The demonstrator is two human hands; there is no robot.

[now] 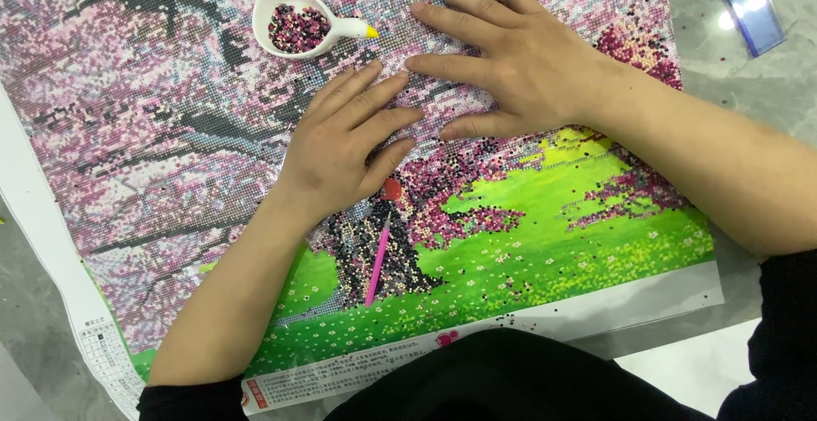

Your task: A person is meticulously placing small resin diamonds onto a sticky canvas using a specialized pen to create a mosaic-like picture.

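Two bare hands press flat on a diamond-painting canvas (pixel 170 131) spread across a grey table (pixel 749 89).

The canvas fills most of the frame, its white printed border running along the left and bottom edges; bare table shows only at the right and lower left. The right hand (pixel 519 55) and left hand (pixel 345 144) lie at centre top, fingers spread wide, holding nothing. A white bead tray (pixel 298 19) sits just above them; a pink pen (pixel 379 259) lies loose below the left hand; a blue ruler (pixel 747 4) rests upper right.
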